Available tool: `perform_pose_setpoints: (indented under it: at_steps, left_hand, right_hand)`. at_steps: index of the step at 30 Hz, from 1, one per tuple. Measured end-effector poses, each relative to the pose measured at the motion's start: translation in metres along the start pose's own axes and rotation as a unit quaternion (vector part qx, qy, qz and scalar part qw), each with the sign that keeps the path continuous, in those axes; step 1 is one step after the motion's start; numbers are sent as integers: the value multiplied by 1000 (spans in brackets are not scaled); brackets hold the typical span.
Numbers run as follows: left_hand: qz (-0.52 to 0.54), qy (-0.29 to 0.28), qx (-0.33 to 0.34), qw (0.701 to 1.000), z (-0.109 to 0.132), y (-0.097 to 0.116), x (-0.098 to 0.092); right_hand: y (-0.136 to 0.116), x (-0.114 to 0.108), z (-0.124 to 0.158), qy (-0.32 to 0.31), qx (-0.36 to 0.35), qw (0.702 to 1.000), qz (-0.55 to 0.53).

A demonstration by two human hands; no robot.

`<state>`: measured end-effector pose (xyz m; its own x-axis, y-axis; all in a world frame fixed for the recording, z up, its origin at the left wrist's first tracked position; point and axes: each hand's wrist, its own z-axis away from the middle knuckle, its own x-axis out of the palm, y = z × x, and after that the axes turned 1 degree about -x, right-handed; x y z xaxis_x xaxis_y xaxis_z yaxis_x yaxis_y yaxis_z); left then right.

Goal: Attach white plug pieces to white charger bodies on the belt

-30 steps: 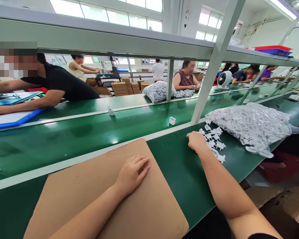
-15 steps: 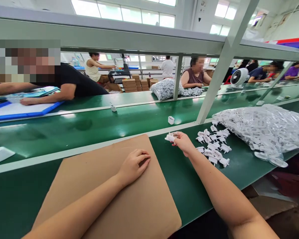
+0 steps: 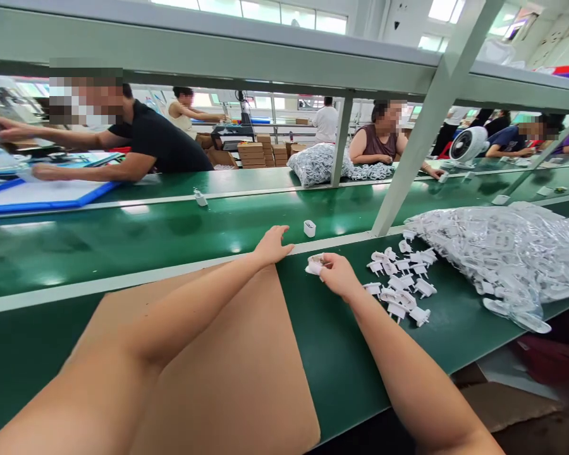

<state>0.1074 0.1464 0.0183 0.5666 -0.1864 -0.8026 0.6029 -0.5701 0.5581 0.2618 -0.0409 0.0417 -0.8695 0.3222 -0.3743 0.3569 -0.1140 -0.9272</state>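
Observation:
My left hand (image 3: pixel 274 244) reaches over the far edge of a brown cardboard sheet (image 3: pixel 227 354), fingers apart and holding nothing. Just beyond its fingertips, a small white plastic housing (image 3: pixel 309 229) with an open top stands on the green conveyor belt (image 3: pixel 246 227). My right hand (image 3: pixel 340 274) pinches a white plug part (image 3: pixel 315 265) above the green bench, right of the cardboard. Beside that hand lies a loose pile of white plug parts with pins (image 3: pixel 402 282).
A clear bag full of white parts (image 3: pixel 502 253) lies at the right. A slanted metal post (image 3: pixel 408 151) rises behind the pile. Another white piece (image 3: pixel 200 198) rides on the belt. Across it, co-workers sit near a blue-edged tray (image 3: pixel 88 199) and a white fan (image 3: pixel 467 145).
My left hand has lifted off the cardboard and stretched forward toward the belt, its fingers spreading. The white housing has shifted left along the belt. My right hand still holds the plug part.

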Motion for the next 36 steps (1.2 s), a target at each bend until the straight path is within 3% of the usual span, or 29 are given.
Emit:
perform_pose_setpoints:
  at_steps: [3, 5, 8, 13, 16, 20, 22, 25, 28, 32, 36]
  left_hand:
    - [-8, -5, 19, 1000, -36, 4, 16]
    - [-37, -32, 62, 997, -51, 5, 25]
    - [-74, -74, 114, 988, -63, 8, 32]
    - [-83, -66, 107, 989, -61, 14, 20]
    - [-76, -45, 95, 992, -38, 15, -2]
    - [-4, -24, 87, 996, 28, 14, -34]
    - [33, -41, 89, 995, 69, 17, -42]
    - [84, -56, 82, 992, 124, 24, -41]
    - [154, -45, 49, 986, 160, 26, -28]
    - [243, -15, 41, 969, 179, 21, -13]
    - [271, -29, 43, 961, 177, 13, -11]
  right_hand:
    - [-3, 2, 10, -6, -114, 962, 248]
    - [-5, 4, 15, -36, -130, 930, 341]
    - [-6, 7, 17, -77, -102, 915, 383]
    - [-1, 7, 14, -61, -93, 932, 346]
    - [5, 4, 7, -10, -88, 963, 256]
    - [7, 5, -2, 79, -104, 990, 49]
    - [5, 9, -2, 71, -90, 991, -65]
    - [-4, 18, 5, -1, -53, 984, -172]
    - [-14, 27, 17, -62, -28, 979, -193]
    - [-19, 36, 30, -92, -28, 982, -161]
    - [-20, 41, 38, -52, -135, 989, -17]
